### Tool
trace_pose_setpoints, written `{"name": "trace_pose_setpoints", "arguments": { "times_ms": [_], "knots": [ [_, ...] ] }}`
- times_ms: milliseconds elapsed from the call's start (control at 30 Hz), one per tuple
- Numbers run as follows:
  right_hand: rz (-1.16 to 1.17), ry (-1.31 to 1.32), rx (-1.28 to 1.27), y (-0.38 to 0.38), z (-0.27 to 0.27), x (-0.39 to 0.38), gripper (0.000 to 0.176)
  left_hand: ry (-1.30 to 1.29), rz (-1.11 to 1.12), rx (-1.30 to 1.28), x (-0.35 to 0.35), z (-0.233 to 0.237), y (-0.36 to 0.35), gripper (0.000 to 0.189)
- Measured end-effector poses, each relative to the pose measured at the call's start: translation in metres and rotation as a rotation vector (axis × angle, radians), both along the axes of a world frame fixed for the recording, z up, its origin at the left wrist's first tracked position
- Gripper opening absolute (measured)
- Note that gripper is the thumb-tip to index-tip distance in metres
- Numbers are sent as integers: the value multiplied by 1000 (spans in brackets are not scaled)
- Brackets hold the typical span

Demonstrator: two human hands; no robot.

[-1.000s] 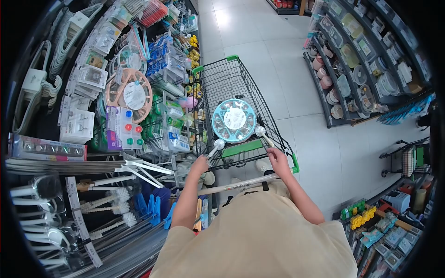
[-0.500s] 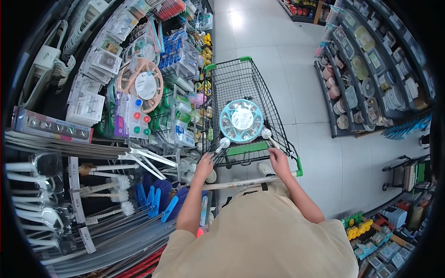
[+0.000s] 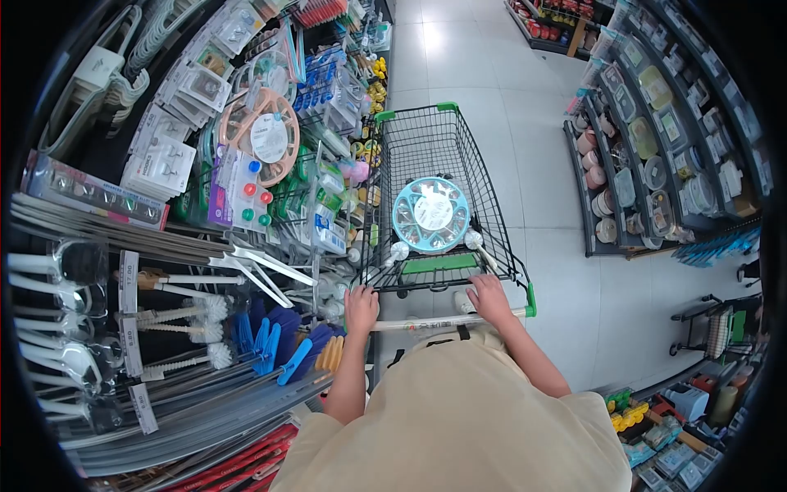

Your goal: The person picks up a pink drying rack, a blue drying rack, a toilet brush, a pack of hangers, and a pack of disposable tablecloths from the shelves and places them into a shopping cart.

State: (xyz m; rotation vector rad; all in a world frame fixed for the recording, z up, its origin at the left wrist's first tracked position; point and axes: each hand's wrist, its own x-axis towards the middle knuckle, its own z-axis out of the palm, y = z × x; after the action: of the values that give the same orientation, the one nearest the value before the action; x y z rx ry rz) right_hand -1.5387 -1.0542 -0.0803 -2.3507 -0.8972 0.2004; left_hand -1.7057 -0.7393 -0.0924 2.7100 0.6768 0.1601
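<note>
A black wire shopping cart [image 3: 424, 135] with green corners stands in front of me. Inside lies a round blue divided tray [image 3: 431, 213] with a white label, and a white-headed brush [image 3: 399, 251] shows at its lower left, another [image 3: 473, 239] at its lower right. My left hand [image 3: 361, 310] rests over the left end of the cart's pale handle [image 3: 426, 322], its fingers stretched forward. Near the handle's right part is my right hand [image 3: 490, 299], also with fingers reaching forward; both palms are hidden from view.
Shelves on the left hold a pink round tray [image 3: 269, 138], toilet brushes [image 3: 215, 308] and blue brooms [image 3: 299, 361]. Shelves with containers [image 3: 655, 86] stand on the right. Another cart [image 3: 721, 324] is at the far right. Grey floor tiles [image 3: 525, 176] run between the shelves.
Both hands have come down onto the handle, the left one lower and the right one slightly down. The shelves have shifted a little in view.
</note>
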Motion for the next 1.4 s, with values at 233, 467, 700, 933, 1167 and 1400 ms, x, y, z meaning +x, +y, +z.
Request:
{"name": "trace_pose_setpoints", "arguments": {
  "times_ms": [233, 467, 700, 933, 1167, 1400],
  "knots": [
    [9, -111, -33, -2, -12, -3, 25, -39, 36, 8, -10, -11, -2, 27],
    [10, -104, -64, -6, -18, -7, 24, -92, 81, 18, -15, -9, -12, 25],
    [-10, -102, -46, 6, -19, 0, 24, -119, 101, 17, -3, -11, 4, 22],
    [-26, -59, -79, 19, -18, 16, 26, -158, 88, -6, 11, -15, 20, 19],
    [-14, -74, -56, 16, -21, 18, 28, -175, 130, 23, 7, -10, 12, 19],
    [9, -63, -57, 5, -24, 7, 31, -176, 158, -19, -8, -10, -3, 20]
  ]
}}
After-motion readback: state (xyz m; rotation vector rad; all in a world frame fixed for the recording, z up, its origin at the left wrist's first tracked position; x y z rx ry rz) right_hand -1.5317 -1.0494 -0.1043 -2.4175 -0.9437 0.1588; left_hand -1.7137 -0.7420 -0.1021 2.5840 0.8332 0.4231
